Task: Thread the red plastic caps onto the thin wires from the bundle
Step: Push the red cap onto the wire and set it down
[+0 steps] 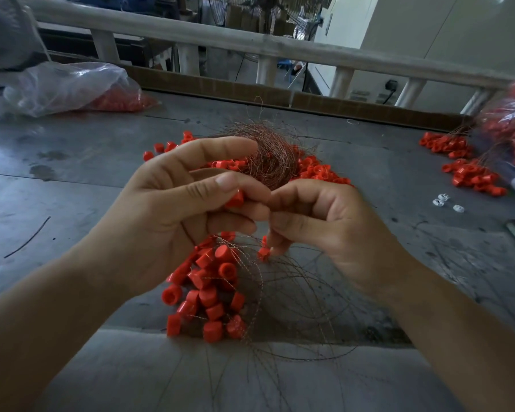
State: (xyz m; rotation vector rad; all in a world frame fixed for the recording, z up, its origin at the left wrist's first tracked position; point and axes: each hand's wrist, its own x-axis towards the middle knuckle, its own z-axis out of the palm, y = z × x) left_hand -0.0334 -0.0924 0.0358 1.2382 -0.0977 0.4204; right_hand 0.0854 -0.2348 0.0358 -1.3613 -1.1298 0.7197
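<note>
Bag (72,87) of red caps lies far left on the table (72,179), with a stray strand (27,237) lying nearer. Next comes the left hand (176,209). Its thumb and fingers pinch one cap (235,199), and its first finger sticks out straight. Under that hand hangs a bunch (208,286) of caps that already sit on wires (280,281). Behind the hands is the bundle (268,153), a brown nest of thin wires on a heap (318,171) of loose caps.

The right hand (318,221) is curled, with its thumb and first finger pinched tight just beside the cap. I think they hold a wire, but it is too thin to see there. A second cap (263,254) hangs by its lower fingers. Far right sit some white bits (446,202) and a pile (470,173) of more caps.

The step now looks like poking the wire tip through the cap. To do it well, keep the cap still with its hole facing the tip. Hold the wire close to its end so it will not bend. Push straight, then slide the cap down to the bunch. Keep the other wires out of the way.
</note>
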